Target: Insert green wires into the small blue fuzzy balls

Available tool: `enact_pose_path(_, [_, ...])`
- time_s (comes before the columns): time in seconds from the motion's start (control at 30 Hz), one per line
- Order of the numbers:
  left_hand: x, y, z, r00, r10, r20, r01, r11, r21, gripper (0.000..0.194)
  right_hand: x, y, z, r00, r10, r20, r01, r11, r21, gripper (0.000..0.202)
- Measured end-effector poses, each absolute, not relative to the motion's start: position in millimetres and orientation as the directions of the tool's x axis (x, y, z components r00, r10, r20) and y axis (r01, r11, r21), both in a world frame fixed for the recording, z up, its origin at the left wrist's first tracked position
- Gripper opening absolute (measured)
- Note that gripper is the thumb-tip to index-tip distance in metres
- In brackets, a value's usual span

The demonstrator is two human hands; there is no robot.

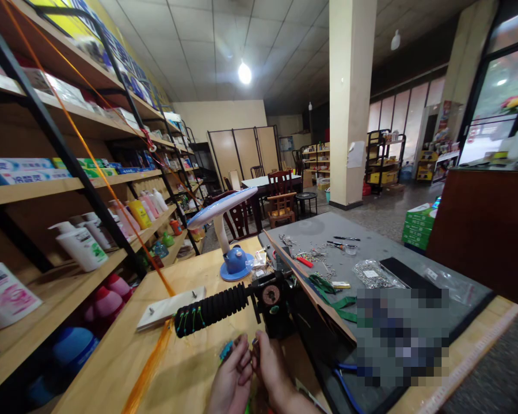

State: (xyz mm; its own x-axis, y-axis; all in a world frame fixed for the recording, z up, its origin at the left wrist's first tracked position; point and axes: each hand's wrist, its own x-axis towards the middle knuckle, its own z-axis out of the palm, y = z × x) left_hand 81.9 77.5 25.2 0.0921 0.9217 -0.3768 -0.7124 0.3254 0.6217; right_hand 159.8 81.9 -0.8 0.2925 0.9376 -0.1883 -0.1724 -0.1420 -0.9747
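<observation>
Low in the view, my left hand has its fingers curled together, with a small turquoise item at its fingertips. Right beside it, my right hand is closed in a pinch; what lies between its fingers is too small to name. Both hands are just below a black ribbed roller with green threads and small beads round its left end. The roller joins a dark machine with a round dial. Orange threads hang over the wooden table left of my hands.
A white plate and a blue lamp stand on the wooden table. A grey mat at right bears metal pieces, green ribbon, a bag and a black box. Shelves line the left.
</observation>
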Motion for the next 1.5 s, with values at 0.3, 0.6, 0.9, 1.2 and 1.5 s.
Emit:
enact_pose_path(0.3, [82, 77, 28, 0.105, 0.906, -0.41, -0.713, 0.356, 0.604, 0.024, 160, 81, 1, 0.292, 0.937, -0.194, -0.181, -0.145, -0.973, 0.051])
enact_pose_path(0.6, [78, 78, 35, 0.175, 0.883, -0.435, -0.723, 0.415, 0.552, 0.03, 160, 83, -3, 0.302, 0.945, -0.129, -0.125, -0.094, -0.988, 0.051])
enact_pose_path(0.9, [58, 68, 35, 0.403, 0.806, -0.434, -0.741, 0.565, 0.362, 0.018, 209, 57, 30, 0.256, 0.944, 0.206, 0.82, -0.099, -0.564, 0.038])
enact_pose_path(1.2, [52, 52, 39, 0.463, 0.738, -0.49, -0.791, 0.594, 0.147, 0.019, 218, 50, 19, 0.236, 0.955, 0.18, 0.932, -0.17, -0.319, 0.031])
enact_pose_path(1.5, [47, 46, 30, 0.492, 0.74, -0.458, -0.785, 0.605, 0.133, 0.015, 217, 50, 19, 0.235, 0.957, 0.172, 0.938, -0.176, -0.3, 0.026])
